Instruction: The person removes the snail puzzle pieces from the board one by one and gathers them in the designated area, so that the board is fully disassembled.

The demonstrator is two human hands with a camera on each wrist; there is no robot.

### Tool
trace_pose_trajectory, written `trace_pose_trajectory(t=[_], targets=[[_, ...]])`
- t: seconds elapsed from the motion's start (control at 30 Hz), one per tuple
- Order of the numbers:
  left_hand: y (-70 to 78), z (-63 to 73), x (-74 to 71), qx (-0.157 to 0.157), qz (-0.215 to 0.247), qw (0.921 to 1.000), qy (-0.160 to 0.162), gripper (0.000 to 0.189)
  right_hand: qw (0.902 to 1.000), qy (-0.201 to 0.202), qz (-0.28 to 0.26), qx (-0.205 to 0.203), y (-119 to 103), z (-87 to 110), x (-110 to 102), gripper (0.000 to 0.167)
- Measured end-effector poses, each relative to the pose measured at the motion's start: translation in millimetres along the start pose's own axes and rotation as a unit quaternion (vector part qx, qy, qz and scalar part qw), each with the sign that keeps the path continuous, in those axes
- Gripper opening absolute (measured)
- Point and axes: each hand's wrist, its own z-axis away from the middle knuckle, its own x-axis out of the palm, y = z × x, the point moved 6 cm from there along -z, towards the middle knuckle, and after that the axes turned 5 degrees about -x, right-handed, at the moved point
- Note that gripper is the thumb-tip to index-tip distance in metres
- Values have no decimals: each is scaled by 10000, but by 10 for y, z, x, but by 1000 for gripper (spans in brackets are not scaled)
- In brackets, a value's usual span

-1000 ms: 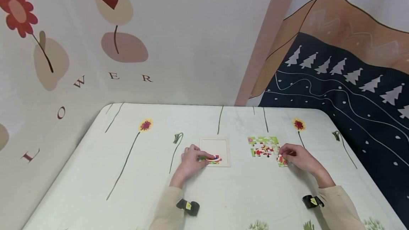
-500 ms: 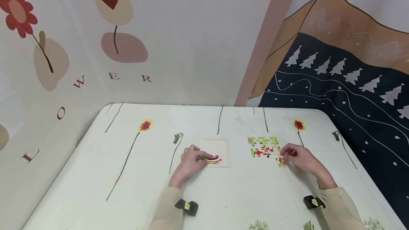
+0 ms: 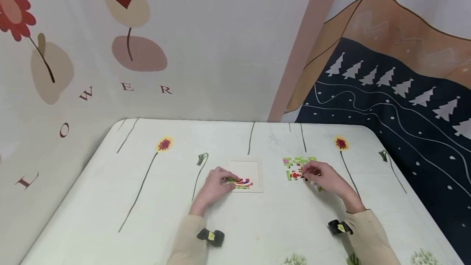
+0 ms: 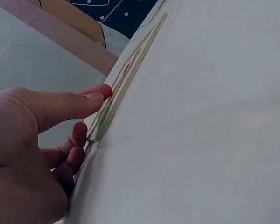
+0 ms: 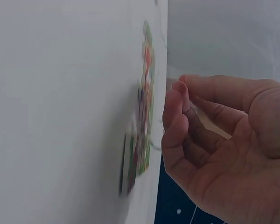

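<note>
A pale square puzzle tray (image 3: 244,169) lies mid-table, with a few colourful jigsaw pieces (image 3: 244,183) along its near side. My left hand (image 3: 217,183) rests at its left edge, thumb (image 4: 79,106) and forefinger extended over the pieces, the other fingers bent beside the corner. Over a patch of loose jigsaw pieces (image 3: 294,174) hovers my right hand (image 3: 325,178), partly covering them. In the right wrist view its fingers (image 5: 172,133) are loosely bent above the pieces, with no piece visible between them. One thicker-looking piece (image 5: 128,163) lies nearest the camera there.
A white tablecloth (image 3: 279,220) with printed flowers covers the table. Behind it hangs a pale printed curtain (image 3: 220,52), and a dark cloth with white trees (image 3: 368,93) hangs at the right. Each wrist wears a black camera (image 3: 211,237).
My right hand has moved left from the lower right piece to over the loose patch. The left hand keeps its place at the tray, and the head view has shifted slightly.
</note>
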Motion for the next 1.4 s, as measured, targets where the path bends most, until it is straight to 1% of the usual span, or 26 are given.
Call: trace_pose_trajectory(t=[0.1,0.13,0.27,0.33,0.37,0.57,0.7,0.87,0.93,1.1,1.27,1.4], targets=[[-20,-9,-3,41,85,9999,38,18,9998,-12,-115,-185,-98,-78,68,8],[-27,-10,-3,67,113,9999,48,19,9996,-20,-168,-240,-187,-93,81,8],[-40,-12,-15,247,186,9994,119,21,9988,-93,-301,-385,-303,-205,195,8],[-45,-10,-27,285,203,9993,157,21,9981,-177,-321,-499,-355,-260,282,7],[-47,-10,-33,288,214,9992,180,21,9978,-233,-294,-548,-325,-299,340,6],[-70,-27,-30,210,299,9992,177,20,9937,-571,-252,-928,-477,-434,621,7],[-74,-38,-26,116,342,9992,143,19,9913,-706,-372,-1043,-572,-509,746,10],[-62,-38,-40,109,361,9992,160,18,9905,-904,-385,-959,-642,-578,852,8],[-64,-38,-45,81,391,9991,172,18,9908,-986,-350,-856,-652,-599,884,9],[-73,-39,-48,2,438,9989,178,18,9907,-1136,-248,-706,-676,-645,944,14],[-71,-29,-55,-23,453,9988,166,18,9895,-1231,-174,-742,-732,-667,1011,19],[-73,-23,-61,9,461,9988,165,18,9895,-1238,-126,-736,-778,-658,1069,19]])
